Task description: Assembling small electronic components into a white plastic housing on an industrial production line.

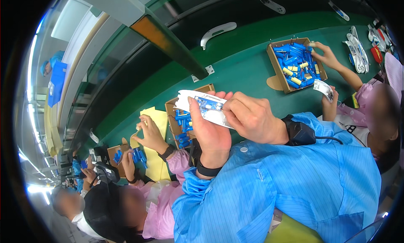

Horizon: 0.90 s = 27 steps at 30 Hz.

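My left hand (211, 135) is closed around a white plastic housing (184, 102) and holds it up above the bench. Inside that shell lies a blue circuit board (205, 103) with small parts on it. My right hand (254, 118) has its thumb and fingers pinched together at the right end of the shell. Whatever sits between those fingertips is too small or hidden to make out. Just behind my left hand, a cardboard box (171, 121) of blue cylindrical cells (184, 121) is partly covered by the hand and shell.
A co-worker's hand (326, 56) at right touches a second cardboard box (277, 69) of blue and yellow cells. At left, another co-worker's hand (151, 135) is over yellow sheets (158, 159). White shells (219, 31) lie on the dark conveyor (246, 11). A metal post (176, 45) rises beyond my hands.
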### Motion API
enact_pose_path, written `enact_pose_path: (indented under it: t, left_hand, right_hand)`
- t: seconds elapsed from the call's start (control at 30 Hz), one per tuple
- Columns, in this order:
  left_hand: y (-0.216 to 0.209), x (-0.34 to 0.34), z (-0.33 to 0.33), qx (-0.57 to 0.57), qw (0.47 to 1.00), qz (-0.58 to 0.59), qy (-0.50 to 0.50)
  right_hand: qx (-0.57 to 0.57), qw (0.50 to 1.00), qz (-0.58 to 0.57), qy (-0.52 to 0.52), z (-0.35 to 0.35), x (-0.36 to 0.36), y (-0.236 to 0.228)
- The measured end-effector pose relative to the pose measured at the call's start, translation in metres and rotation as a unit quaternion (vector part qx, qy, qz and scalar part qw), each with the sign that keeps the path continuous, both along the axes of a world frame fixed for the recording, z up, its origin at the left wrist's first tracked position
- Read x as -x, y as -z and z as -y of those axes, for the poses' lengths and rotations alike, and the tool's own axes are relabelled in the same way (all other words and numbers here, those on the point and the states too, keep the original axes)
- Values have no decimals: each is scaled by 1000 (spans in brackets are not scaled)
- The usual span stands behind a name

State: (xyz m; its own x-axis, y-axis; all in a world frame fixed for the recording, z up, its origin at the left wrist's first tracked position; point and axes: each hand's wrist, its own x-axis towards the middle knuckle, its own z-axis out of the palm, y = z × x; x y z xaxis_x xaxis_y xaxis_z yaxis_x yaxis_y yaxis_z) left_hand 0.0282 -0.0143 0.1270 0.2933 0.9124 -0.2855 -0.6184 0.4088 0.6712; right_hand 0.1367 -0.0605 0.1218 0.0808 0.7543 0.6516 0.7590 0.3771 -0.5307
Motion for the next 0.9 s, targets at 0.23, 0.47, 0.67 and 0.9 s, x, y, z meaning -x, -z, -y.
enact_pose_path:
  t: [0.23, 0.47, 0.67, 0.9]
  left_hand:
    - [2, -1, 3, -21, 999, -25, -23]
    - [3, 0, 5, -72, 997, -34, -17]
    - [1, 1, 6, -113, 990, -85, -23]
    - [3, 2, 6, -109, 988, -111, -10]
  right_hand:
    - [3, 999, -4, -38, -2, -1, 5]
    - [-24, 998, -34, -48, -4, 3, 5]
    - [-12, 996, -67, -65, -3, 5, 9]
    - [-4, 994, -90, -68, 0, 6, 11]
